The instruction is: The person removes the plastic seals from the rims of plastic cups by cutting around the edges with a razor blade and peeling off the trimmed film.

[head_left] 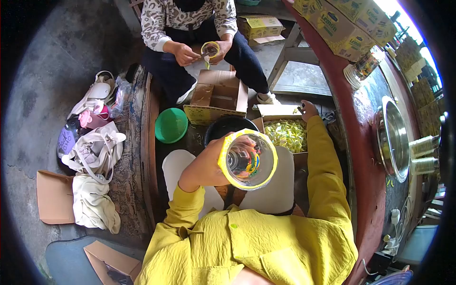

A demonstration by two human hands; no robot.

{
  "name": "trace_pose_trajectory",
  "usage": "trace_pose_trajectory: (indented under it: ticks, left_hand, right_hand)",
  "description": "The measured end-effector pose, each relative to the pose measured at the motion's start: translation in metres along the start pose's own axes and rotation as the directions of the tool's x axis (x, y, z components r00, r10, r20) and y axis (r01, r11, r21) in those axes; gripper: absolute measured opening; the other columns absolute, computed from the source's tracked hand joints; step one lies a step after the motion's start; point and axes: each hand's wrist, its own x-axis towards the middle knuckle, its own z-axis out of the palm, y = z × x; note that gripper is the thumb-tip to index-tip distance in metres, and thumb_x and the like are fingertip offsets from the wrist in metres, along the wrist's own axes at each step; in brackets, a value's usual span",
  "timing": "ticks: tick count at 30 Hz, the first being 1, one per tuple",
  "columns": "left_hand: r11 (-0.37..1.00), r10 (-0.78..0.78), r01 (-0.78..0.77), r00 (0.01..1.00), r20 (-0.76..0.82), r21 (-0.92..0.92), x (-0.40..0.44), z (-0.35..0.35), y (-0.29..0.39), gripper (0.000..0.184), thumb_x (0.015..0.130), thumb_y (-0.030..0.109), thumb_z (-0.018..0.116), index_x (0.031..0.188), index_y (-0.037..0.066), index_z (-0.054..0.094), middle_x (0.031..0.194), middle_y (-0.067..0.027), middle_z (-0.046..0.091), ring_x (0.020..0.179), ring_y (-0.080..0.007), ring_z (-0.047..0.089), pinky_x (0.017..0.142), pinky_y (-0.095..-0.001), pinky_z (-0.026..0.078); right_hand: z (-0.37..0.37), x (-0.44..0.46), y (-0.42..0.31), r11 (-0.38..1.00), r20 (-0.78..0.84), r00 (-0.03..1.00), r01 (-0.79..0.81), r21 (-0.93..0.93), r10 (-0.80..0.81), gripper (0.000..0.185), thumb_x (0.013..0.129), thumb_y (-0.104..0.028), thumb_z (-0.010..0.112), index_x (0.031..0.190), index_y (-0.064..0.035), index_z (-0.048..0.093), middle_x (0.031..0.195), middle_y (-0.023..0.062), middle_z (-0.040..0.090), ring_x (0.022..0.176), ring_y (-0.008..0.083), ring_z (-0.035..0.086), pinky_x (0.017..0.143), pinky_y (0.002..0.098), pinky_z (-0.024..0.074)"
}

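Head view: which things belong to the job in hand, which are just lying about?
Likely the job:
clear cup in the left hand
yellow-green pieces by the right hand
co-worker's cup

Likely just lying about:
white bag
cream cloth

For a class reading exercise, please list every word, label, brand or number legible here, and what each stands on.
"Lemon": on the stacked cartons, upper right; smaller print too small to read.
"Back": on the purple item, left; lettering below it unclear.
Coloured markings on the clear cup: too blurred to read, like any other print.
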Motion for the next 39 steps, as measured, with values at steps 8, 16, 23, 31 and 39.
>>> trace_pose_trajectory:
  ticks: [8, 16, 23, 31, 39]
  left_hand:
    - [0.989, 0.006, -0.003, 1.000, -0.020, 0.148, -0.003, 0.002, 0.006, 0.067, 0.059, 0.007, 0.078, 0.116, 0.001, 0.044, 0.108, -0.0082, 0.053, 0.093, -0.0147, 0.056, 0.082, -0.0267, 0.043]
    - [0.990, -0.047, 0.058, 0.995, -0.083, 0.129, -0.003, 0.002, 0.005, 0.071, 0.055, 0.010, 0.080, 0.116, 0.002, 0.043, 0.105, -0.0063, 0.052, 0.092, -0.0124, 0.053, 0.082, -0.0258, 0.042]
    - [0.999, -0.026, 0.031, 0.940, -0.341, 0.009, -0.008, 0.001, -0.008, 0.075, 0.061, 0.009, 0.072, 0.124, 0.001, 0.033, 0.114, -0.0086, 0.046, 0.104, -0.0154, 0.046, 0.092, -0.0292, 0.036]
    - [0.987, 0.158, -0.154, 0.838, -0.523, 0.051, -0.009, 0.000, -0.014, 0.065, 0.078, 0.002, 0.056, 0.130, -0.001, 0.018, 0.124, -0.0127, 0.035, 0.113, -0.0209, 0.041, 0.094, -0.0313, 0.035]
    - [0.962, 0.213, -0.077, 0.812, -0.543, 0.261, -0.012, -0.002, -0.012, 0.072, 0.068, 0.007, 0.071, 0.126, -0.001, 0.028, 0.117, -0.0119, 0.041, 0.105, -0.0198, 0.047, 0.090, -0.0302, 0.038]
  right_hand:
    - [-0.023, -0.014, -0.014, 0.989, 0.066, 0.995, 0.087, -0.117, -0.080, 0.084, 0.057, 0.007, 0.056, 0.133, -0.0160, 0.029, 0.118, 0.0160, 0.048, 0.104, 0.0314, 0.049, 0.085, 0.0396, 0.0429]
    - [-0.038, -0.011, -0.041, 0.999, 0.026, 0.999, 0.027, 0.029, -0.027, 0.075, 0.056, 0.004, 0.066, 0.126, -0.0056, 0.040, 0.095, 0.0148, 0.060, 0.082, 0.0249, 0.060, 0.074, 0.0320, 0.0483]
    - [-0.101, -0.098, -0.192, 0.196, -0.349, 0.937, 0.348, 0.917, -0.029, 0.043, 0.068, 0.006, 0.066, 0.109, 0.0011, 0.053, 0.080, 0.0084, 0.061, 0.072, 0.0094, 0.057, 0.062, 0.0197, 0.0460]
    - [-0.135, -0.191, -0.297, 0.404, -0.772, 0.634, 0.717, 0.569, -0.038, 0.019, 0.066, 0.007, 0.066, 0.084, 0.0030, 0.061, 0.075, 0.0098, 0.061, 0.063, 0.0129, 0.057, 0.057, 0.0220, 0.0450]
    - [-0.133, -0.216, -0.322, 0.438, -0.861, 0.503, 0.794, 0.422, -0.082, 0.024, 0.062, 0.009, 0.067, 0.084, 0.0006, 0.064, 0.070, 0.0106, 0.060, 0.059, 0.0166, 0.059, 0.054, 0.0230, 0.0463]
